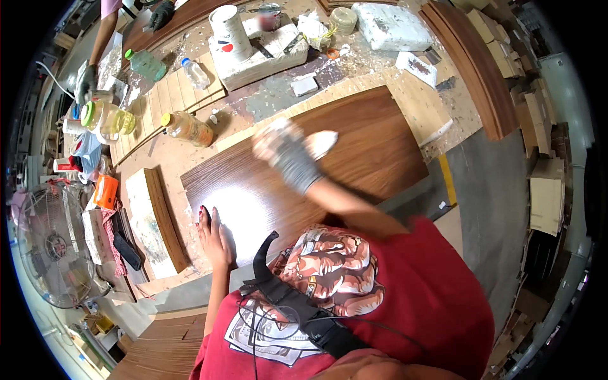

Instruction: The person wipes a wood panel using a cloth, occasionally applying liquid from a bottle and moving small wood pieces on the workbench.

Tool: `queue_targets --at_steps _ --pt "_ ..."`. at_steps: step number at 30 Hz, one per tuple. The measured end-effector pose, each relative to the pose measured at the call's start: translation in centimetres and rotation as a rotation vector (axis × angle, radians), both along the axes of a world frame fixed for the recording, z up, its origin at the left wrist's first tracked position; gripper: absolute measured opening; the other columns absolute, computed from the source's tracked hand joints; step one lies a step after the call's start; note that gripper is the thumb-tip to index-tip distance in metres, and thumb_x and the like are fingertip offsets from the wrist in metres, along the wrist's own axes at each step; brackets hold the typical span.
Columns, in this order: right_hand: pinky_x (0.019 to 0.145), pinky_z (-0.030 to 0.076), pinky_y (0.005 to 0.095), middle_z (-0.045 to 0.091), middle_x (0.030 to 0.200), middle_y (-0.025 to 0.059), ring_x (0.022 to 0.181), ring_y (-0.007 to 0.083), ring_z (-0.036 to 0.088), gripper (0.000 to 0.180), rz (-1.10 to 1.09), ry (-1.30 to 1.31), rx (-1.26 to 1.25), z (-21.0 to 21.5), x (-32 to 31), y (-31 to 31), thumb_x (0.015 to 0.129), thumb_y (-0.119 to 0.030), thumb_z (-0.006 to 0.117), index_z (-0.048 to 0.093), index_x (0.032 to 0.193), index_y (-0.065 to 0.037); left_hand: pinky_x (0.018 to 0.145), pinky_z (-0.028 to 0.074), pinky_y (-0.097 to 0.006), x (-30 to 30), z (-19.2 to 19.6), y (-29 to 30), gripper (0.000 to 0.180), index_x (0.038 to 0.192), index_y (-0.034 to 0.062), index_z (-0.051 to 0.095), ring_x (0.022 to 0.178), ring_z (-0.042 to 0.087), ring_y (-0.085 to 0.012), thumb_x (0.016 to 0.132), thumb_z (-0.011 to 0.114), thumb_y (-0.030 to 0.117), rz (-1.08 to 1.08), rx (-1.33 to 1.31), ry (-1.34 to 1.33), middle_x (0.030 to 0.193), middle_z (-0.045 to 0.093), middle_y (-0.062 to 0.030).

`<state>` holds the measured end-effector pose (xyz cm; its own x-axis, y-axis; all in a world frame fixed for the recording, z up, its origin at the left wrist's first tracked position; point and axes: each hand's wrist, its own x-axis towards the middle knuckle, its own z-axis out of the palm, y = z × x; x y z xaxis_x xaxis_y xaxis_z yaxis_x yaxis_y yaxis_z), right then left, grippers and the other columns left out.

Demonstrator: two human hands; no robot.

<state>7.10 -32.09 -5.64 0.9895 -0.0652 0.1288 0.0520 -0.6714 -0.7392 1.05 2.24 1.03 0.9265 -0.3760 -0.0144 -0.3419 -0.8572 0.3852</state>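
Apparently the gloved right hand (282, 149), blurred, grasps a white cloth (324, 144) on the brown panel (373, 149). The left hand (216, 242) lies unclenched along its left edge.

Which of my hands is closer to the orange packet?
Left. Your left hand rests at the left edge of the brown panel, right of the orange packet; your right hand is farther right, near the panel's far edge.

The person's left hand (217, 240) is palm down, its fingers (216, 221) stretched out and pointing away from the body. The left arm (217, 291) comes up from below. The right arm (358, 206) reaches forward and leftward. The right hand (278, 147) looks blurry.
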Motion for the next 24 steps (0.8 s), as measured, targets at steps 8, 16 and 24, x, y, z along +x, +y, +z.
queue_targets --at_steps 8,16,24 --pt "0.117 0.038 0.0422 0.048 0.149 0.0239 0.135 0.0371 0.049 0.053 -0.782 0.294 -0.712 1.1 -5.8 -25.1 0.103 -0.026 0.053 0.045 0.149 0.000 0.125 0.016 -0.052 -0.7 0.9 -0.1 0.053 0.155 0.0113 0.046 0.151 0.030 -0.0393 0.104 0.039 0.026 0.015 -0.004 -0.012 0.163 0.034 -0.0204" --pt "0.115 0.040 0.0444 0.053 0.148 0.0123 0.136 0.0254 0.048 0.042 -0.456 -0.056 -0.318 1.5 -10.6 -16.6 0.102 -0.020 0.045 0.055 0.141 -0.009 0.125 0.017 -0.052 -1.1 0.4 0.5 0.053 0.156 0.0126 0.044 0.151 0.030 -0.0389 0.105 0.040 0.026 -0.009 0.018 -0.034 0.164 0.033 -0.0193" --pt "0.121 0.032 0.0473 0.057 0.144 0.0202 0.139 0.0351 0.047 0.037 -0.768 -0.102 -0.309 -0.8 -15.9 -15.0 0.101 -0.016 0.048 0.062 0.133 -0.004 0.126 0.016 -0.051 -0.3 -0.2 0.0 0.054 0.158 0.0137 0.041 0.153 0.027 -0.0359 0.105 0.040 0.023 -0.057 0.016 -0.044 0.166 0.030 -0.0171"
